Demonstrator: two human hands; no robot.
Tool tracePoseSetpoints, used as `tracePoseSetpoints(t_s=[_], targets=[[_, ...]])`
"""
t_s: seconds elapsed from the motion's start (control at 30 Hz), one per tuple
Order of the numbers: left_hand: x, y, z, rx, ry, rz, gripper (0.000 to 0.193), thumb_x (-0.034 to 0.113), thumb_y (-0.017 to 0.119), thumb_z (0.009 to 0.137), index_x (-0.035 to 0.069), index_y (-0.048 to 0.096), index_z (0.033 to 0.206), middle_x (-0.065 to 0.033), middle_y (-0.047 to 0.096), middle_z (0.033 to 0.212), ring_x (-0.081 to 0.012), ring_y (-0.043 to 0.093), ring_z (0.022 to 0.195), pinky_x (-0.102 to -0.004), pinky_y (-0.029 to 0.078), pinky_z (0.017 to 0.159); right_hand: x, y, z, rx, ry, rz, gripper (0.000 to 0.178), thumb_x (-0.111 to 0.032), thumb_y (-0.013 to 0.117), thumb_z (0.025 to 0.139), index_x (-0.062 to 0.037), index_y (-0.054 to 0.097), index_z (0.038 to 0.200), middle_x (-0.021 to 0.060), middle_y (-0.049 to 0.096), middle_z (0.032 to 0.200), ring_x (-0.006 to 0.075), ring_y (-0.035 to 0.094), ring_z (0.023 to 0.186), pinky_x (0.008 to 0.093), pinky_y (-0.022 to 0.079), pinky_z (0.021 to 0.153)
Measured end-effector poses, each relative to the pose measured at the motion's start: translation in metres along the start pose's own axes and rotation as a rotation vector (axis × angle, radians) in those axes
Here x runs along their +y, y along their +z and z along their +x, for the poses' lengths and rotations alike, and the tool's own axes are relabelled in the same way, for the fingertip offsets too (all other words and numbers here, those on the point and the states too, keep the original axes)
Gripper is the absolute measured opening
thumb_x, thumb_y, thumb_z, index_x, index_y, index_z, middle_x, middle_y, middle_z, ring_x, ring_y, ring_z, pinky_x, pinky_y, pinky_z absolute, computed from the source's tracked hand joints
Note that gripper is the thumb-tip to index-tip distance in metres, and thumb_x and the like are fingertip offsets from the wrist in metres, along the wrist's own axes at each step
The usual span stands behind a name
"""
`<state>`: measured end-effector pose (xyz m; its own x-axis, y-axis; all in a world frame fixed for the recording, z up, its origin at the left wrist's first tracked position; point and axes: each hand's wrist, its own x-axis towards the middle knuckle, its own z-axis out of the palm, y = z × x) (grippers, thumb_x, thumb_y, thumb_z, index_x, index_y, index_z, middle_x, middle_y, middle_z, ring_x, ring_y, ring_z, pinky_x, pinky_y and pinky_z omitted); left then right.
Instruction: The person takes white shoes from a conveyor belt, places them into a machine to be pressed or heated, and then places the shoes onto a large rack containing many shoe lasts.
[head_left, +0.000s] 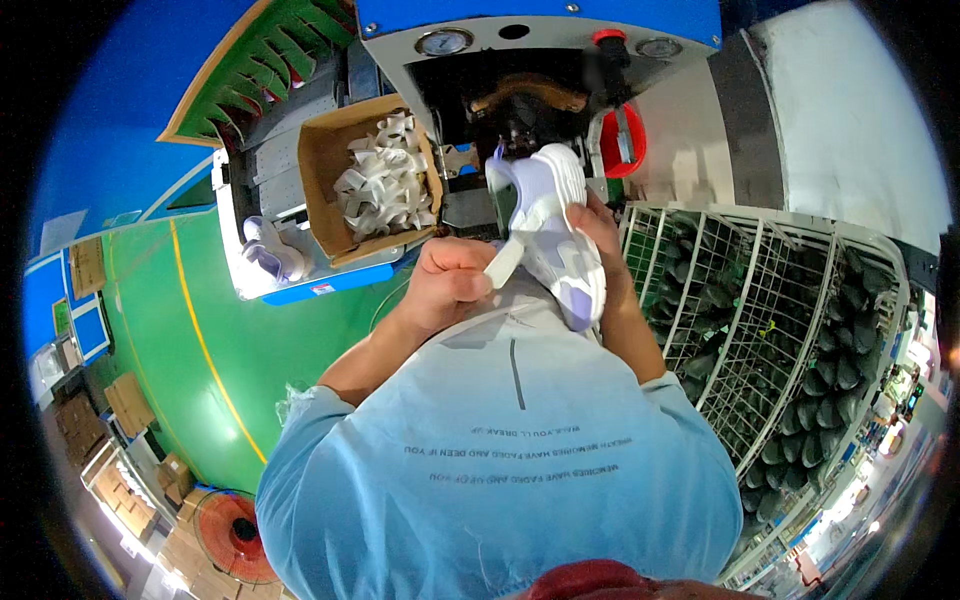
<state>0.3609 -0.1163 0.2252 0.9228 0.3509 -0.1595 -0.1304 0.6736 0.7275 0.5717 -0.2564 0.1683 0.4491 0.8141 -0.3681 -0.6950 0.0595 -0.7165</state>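
A white and lavender sneaker (578,255) is held up in front of my body, tilted, with its sole edge toward the right. My right hand (604,238) grips it along that sole side, its fingers partly hidden behind the shoe. Between the thumb and fingers of my left hand (447,285) is one end of a white strip (507,262). The strip's other end meets the shoe's upper near the opening; whether it is fastened there I cannot tell. A cardboard box (318,200) beyond my left hand holds a heap of similar white strips (385,185).
Ahead stands a machine (540,25) with gauges and a red knob. Another sneaker (272,250) lies on the bench left of the box. A red bin (637,140) is beside the machine. At right is a white wire rack (745,330) of dark shoe-shaped pieces. A fan (235,535) stands behind left.
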Motion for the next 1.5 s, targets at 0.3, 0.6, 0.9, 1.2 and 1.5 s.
tracePoseSetpoints(t_s=[0.3, 0.6, 0.9, 1.2, 1.5], targets=[[-0.025, -0.032, 0.051, 0.471, -0.468, -0.064, 0.054, 0.046, 0.060, 0.102, 0.001, 0.053, 0.132, -0.0089, 0.067, 0.104, -0.0220, 0.066, 0.092, -0.0402, 0.056, 0.082, -0.014, 0.003, 0.006, -0.385, 0.107, -0.429, 0.108, -0.006, 0.077, 0.074, -0.0024, 0.016, 0.163, 0.0134, 0.033, 0.162, 0.0232, 0.035, 0.147, 0.0346, 0.024, 0.121], [-0.037, -0.054, 0.030, 0.262, -0.075, 0.939, 0.041, 0.038, 0.061, 0.101, -0.002, 0.063, 0.111, -0.0249, 0.070, 0.097, -0.0383, 0.068, 0.092, -0.0412, 0.051, 0.083, -0.004, 0.020, -0.014, -0.154, -0.082, -0.500, 0.111, -0.002, 0.077, 0.066, -0.0007, 0.020, 0.161, 0.0196, 0.046, 0.151, 0.0289, 0.049, 0.136, 0.0379, 0.033, 0.116], [-0.040, -0.041, 0.044, 0.291, -0.048, 0.352, 0.035, 0.036, 0.055, 0.107, 0.002, 0.053, 0.117, -0.0027, 0.061, 0.093, -0.0093, 0.055, 0.088, -0.0246, 0.048, 0.080, -0.034, 0.012, 0.016, 0.261, -0.100, -0.274, 0.077, 0.001, 0.068, 0.078, -0.0052, 0.044, 0.152, 0.0146, 0.060, 0.137, 0.0275, 0.062, 0.119, 0.0370, 0.049, 0.103], [-0.096, -0.057, 0.074, 0.129, -0.235, 0.233, 0.036, 0.034, 0.053, 0.107, 0.003, 0.051, 0.124, -0.0091, 0.062, 0.115, -0.0180, 0.065, 0.103, -0.0349, 0.054, 0.090, -0.044, 0.018, 0.072, 0.331, -0.208, -1.071, 0.090, -0.009, 0.078, 0.078, -0.0074, 0.036, 0.158, 0.0195, 0.054, 0.145, 0.0256, 0.062, 0.122, 0.0350, 0.051, 0.098], [-0.130, -0.099, 0.102, 0.276, -0.404, -0.268, 0.060, 0.049, 0.058, 0.102, 0.002, 0.043, 0.136, -0.0207, 0.056, 0.134, -0.0350, 0.068, 0.108, -0.0457, 0.055, 0.093, -0.003, 0.046, 0.113, 0.340, -0.094, -1.997, 0.094, -0.040, 0.070, 0.087, -0.0250, 0.017, 0.163, 0.0333, 0.049, 0.128, 0.0477, 0.065, 0.104, 0.0503, 0.057, 0.078]])
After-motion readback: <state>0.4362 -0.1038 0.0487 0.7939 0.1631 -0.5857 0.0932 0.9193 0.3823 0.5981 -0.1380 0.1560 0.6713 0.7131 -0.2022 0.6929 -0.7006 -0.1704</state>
